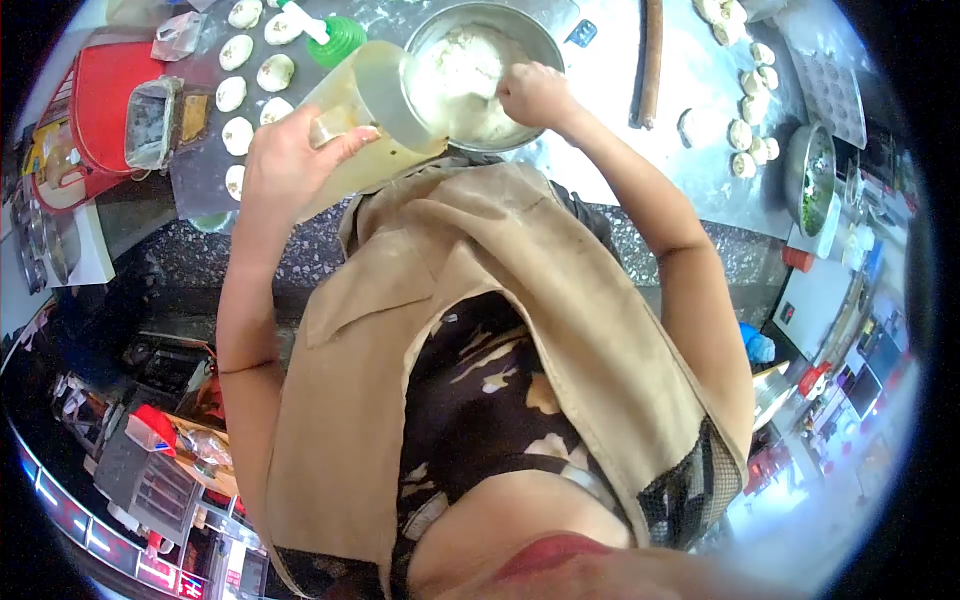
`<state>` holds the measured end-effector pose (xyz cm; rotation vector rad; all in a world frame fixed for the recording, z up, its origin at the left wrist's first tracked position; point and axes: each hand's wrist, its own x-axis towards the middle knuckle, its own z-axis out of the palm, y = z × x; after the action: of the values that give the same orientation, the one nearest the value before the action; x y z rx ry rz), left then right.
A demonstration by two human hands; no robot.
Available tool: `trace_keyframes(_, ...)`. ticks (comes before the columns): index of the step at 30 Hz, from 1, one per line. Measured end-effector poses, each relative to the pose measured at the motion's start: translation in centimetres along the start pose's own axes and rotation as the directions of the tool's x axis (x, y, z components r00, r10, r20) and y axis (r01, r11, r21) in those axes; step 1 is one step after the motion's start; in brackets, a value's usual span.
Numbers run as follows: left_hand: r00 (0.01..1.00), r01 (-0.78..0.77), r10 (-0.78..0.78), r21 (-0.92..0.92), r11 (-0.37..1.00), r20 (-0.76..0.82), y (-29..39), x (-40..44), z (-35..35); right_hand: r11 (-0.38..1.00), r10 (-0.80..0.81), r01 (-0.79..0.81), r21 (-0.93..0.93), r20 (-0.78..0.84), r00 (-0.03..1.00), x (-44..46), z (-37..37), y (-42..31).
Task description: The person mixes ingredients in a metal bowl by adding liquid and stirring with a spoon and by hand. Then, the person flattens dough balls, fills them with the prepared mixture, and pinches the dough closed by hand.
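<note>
My left hand [300,155] is wrapped round a translucent yellowish pitcher [375,150], which is tilted with its mouth at the rim of a metal bowl [548,45]. White flour or dough [470,65] lies inside the bowl. Over the bowl's right side, my right hand [535,95] is closed, its fingertips down by the white mass; what they hold, if anything, is hidden.
Rows of filled dough rounds [275,72] and a green bottle [340,40] are on the left. To the right are a rolling pin [651,65], small dough pieces [740,134] and a metal bowl with greens [812,180]. A red container [100,110] stands far left.
</note>
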<state>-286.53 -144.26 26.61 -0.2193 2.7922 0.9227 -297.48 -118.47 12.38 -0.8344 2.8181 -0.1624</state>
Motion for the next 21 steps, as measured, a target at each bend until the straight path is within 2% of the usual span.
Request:
trace_keyframes(1, 1.000, -0.007, 0.007, -0.006, 1.000, -0.018, -0.1, 0.0, 0.0, 0.997, 0.052, -0.050, 0.058, -0.024, 0.998, 0.4, -0.4, 0.0)
trace_keyframes(2, 1.000, -0.001, 0.000, -0.011, 1.000, -0.018, -0.2, -0.1, 0.1, 0.993, 0.116, -0.115, 0.020, -0.044, 0.992, 1.0, -1.2, 0.2)
trace_keyframes(4, 1.000, -0.016, 0.014, 0.080, 0.997, 0.023, -0.5, -0.2, 0.0, 0.989, 0.047, -0.043, -0.143, 0.030, 0.998, 1.5, -1.9, 1.4)
trace_keyframes(6, 0.999, -0.033, 0.033, 0.036, 0.999, -0.004, -0.3, -0.3, 0.2, 0.997, 0.018, -0.014, -0.074, 0.056, 0.998, 0.9, -0.9, 1.9)
trace_keyframes(8, 0.999, -0.044, 0.043, -0.021, 0.999, -0.030, -0.2, -0.4, 0.5, 0.994, 0.018, 0.018, -0.107, 0.324, 0.946, 0.7, -0.5, 1.1)
trace_keyframes(9, 0.997, -0.064, 0.065, 0.052, 0.997, -0.032, -0.3, -0.4, 0.6, 0.998, 0.056, -0.049, -0.028, 0.385, 0.921, 0.9, -0.1, 0.5)
trace_keyframes(10, 0.995, -0.084, 0.089, 0.126, 0.988, -0.036, -0.3, -0.3, 0.6, 0.998, 0.058, -0.050, -0.029, 0.384, 0.922, 1.6, 0.5, 0.5)
trace_keyframes(12, 0.992, -0.110, 0.119, 0.176, 0.978, -0.040, -0.4, -0.2, 0.8, 0.949, -0.069, -0.089, 0.303, 0.474, 0.878, 3.1, 1.7, 0.9)
trace_keyframes(13, 0.988, -0.133, 0.146, 0.226, 0.965, -0.042, -0.4, -0.1, 0.8, 0.885, 0.000, -0.193, 0.425, 0.414, 0.910, 3.2, 1.9, 1.5)
trace_keyframes(14, 0.988, -0.135, 0.148, 0.231, 0.964, -0.038, -0.4, 0.0, 0.9, 0.882, 0.001, -0.195, 0.429, 0.413, 0.911, 3.5, 2.0, 2.0)
trace_keyframes(16, 0.975, -0.193, 0.216, 0.266, 0.944, -0.061, -0.4, 0.1, 1.0, 0.899, 0.206, -0.247, 0.362, 0.149, 0.967, 3.7, 1.3, 2.5)
trace_keyframes(19, 0.965, -0.226, 0.255, 0.290, 0.930, -0.067, 0.8, 0.5, 0.7, 0.888, 0.305, -0.309, 0.340, 0.065, 0.950, 2.0, -3.2, 3.0)
trace_keyframes(21, 0.960, -0.256, 0.277, 0.292, 0.922, -0.034, 1.1, 0.7, 0.9, 0.878, 0.345, -0.334, 0.342, 0.029, 0.938, 1.4, -2.1, 4.3)
